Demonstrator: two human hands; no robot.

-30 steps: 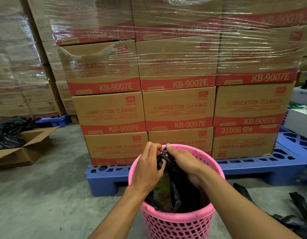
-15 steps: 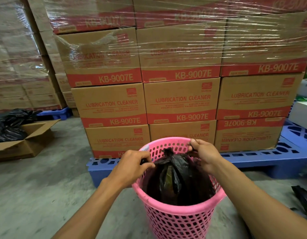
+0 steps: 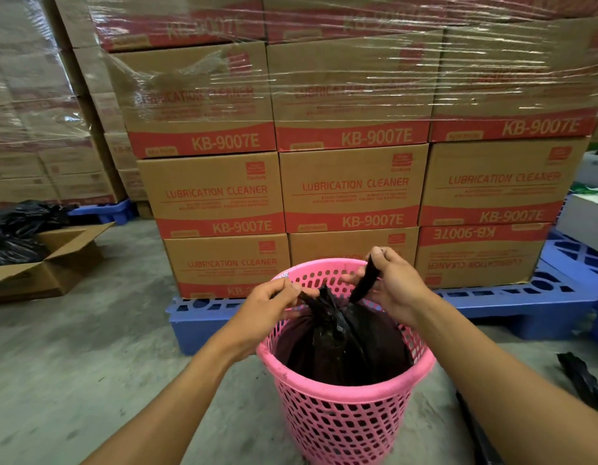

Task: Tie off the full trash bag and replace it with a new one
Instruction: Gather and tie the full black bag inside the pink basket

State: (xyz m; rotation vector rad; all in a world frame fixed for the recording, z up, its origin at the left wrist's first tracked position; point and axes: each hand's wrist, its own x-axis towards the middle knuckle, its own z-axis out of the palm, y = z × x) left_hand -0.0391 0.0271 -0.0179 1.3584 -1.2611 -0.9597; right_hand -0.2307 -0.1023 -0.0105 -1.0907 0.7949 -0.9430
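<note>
The left hand [image 3: 272, 302] pinches one twisted end of the black plastic trash bag [image 3: 344, 344]. The right hand [image 3: 393, 286] grips the other end and holds it higher. The bag sits inside the round pink plastic basket [image 3: 344, 417] on the grey concrete floor [image 3: 89, 347]. Behind stand wrapped brown cardboard boxes [image 3: 351, 189] on a blue plastic pallet [image 3: 512, 303].

Concrete floor [image 3: 72, 364]; pink basket [image 3: 344, 417]; blue pallet [image 3: 525, 307]; open ctn [image 3: 49, 263].
</note>
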